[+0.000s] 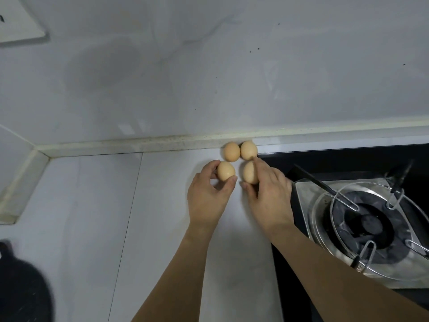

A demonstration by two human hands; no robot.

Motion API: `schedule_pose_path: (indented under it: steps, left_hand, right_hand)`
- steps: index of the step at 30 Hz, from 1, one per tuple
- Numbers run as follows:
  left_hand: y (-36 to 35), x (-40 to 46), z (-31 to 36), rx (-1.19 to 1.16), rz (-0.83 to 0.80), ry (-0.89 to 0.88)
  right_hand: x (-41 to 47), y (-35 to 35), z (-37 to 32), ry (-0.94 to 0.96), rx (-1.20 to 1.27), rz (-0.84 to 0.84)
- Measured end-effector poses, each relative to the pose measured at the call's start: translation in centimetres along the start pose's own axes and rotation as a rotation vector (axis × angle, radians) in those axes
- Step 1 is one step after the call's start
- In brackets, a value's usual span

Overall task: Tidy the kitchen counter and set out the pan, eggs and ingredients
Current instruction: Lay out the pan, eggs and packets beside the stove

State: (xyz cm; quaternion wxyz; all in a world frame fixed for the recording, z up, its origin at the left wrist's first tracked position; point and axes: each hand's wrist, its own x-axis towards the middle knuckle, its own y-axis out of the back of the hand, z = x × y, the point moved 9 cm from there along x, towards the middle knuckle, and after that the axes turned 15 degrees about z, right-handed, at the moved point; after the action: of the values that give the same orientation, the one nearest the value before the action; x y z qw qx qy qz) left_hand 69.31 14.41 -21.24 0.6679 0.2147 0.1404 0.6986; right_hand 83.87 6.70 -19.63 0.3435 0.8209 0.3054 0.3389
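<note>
Four eggs sit in a tight square on the pale worktop (162, 217), all smooth, matte and tan, each a plain oval. The left hand (206, 196) curls around the near-left egg (225, 171), thumb on its near side and fingers round its far left side, so it is closed on that egg, which rests on the surface. The right hand (269, 194) lies over the near-right egg (249, 172), its fingers draped across the top and the thumb tucked beside the near end (a loose cupping grip, with the egg half hidden). Its forefinger reaches past to touch the far-right egg (248, 149). The far-left egg (232, 151) lies just beyond the left hand's fingertips, touching its neighbour.

The two far eggs are close against the low cream-coloured ledge (139, 144) where the worktop meets the wall (209, 66); the ledge looks grubby and speckled. The wall is glossy, grey-white and faintly veined, with a few dark specks. The worktop is smooth and white with a thin dark seam running towards the viewer.

To the right of the right hand is a black glass hob (325, 159) with a shiny steel dish and bent wire pan supports around a dark burner (369, 224). Well to the left of the left forearm, at the picture's edge, sits a blurred black object (23, 287) that cannot be identified.
</note>
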Motion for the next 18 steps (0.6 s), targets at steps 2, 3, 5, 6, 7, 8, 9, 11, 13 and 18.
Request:
schedule_pose_path:
  steps: [2,3,5,6,7,8,9,11,13,18]
  left_hand:
    - [-0.1,0.0,0.2,0.049,-0.002,-0.037]
    - [-0.2,0.1,0.3,0.064,-0.001,-0.053]
    - [-0.2,0.1,0.5,0.088,0.007,-0.086]
    - [-0.2,0.1,0.7,0.098,0.01,-0.109]
    - [-0.2,0.1,0.9,0.104,0.017,-0.134]
    - [-0.2,0.0,1.1,0.107,0.025,-0.157]
    - [-0.2,0.0,1.3,0.109,0.03,-0.178]
    - [0.0,-0.1,1.7,0.107,0.041,-0.208]
    - [0.2,-0.1,1.8,0.1,0.069,-0.239]
    - [0.0,-0.2,1.6,0.12,0.095,-0.284]
  right_hand:
    - [0.0,0.0,0.2,-0.009,-0.004,-0.001]
    - [0.1,0.0,0.2,-0.014,-0.002,-0.002]
    - [0.0,0.1,0.2,-0.027,0.006,0.0]
    - [0.1,0.2,0.2,-0.032,0.008,0.008]
    - [0.1,0.3,0.1,-0.032,0.011,0.013]
    - [0.1,0.3,0.1,-0.031,0.013,0.013]
    - [0.1,0.3,0.0,-0.033,0.017,0.01]
    - [0.1,0.2,0.1,-0.039,0.014,-0.003]
    - [0.1,0.0,0.1,-0.035,-0.005,-0.001]
    - [0.0,0.1,0.3,-0.032,-0.007,0.045]
